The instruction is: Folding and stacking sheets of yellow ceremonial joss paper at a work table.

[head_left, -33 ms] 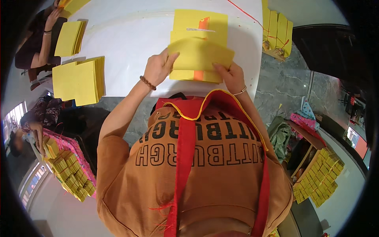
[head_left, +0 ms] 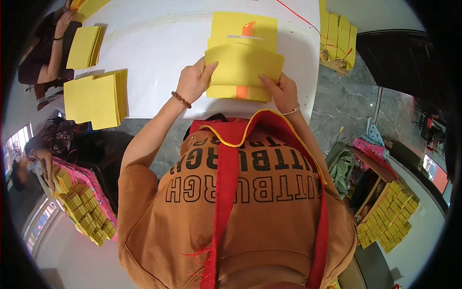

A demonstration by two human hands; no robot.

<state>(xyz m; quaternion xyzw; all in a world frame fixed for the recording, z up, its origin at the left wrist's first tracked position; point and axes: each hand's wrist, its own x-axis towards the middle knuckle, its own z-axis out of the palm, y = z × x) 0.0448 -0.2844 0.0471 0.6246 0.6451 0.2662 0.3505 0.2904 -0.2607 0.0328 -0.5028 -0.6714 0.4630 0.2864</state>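
A yellow paper sheet (head_left: pixel 243 63) is lying flat and slightly tilted atop a yellow stack with an orange strip (head_left: pixel 242 91), sitting at the near edge of the white counter (head_left: pixel 159 72).

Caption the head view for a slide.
Both hands, left hand and right hand, hold yellow paper sheets over a white table.

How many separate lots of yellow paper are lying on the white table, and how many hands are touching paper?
Yellow paper stacks at the table's left: 2 (upper stack, lower stack)
Yellow sheets under the person's hands: 1 lot
Yellow bundle at the right edge: 1
Hands on paper: 2 (left hand, right hand)
Total: 6
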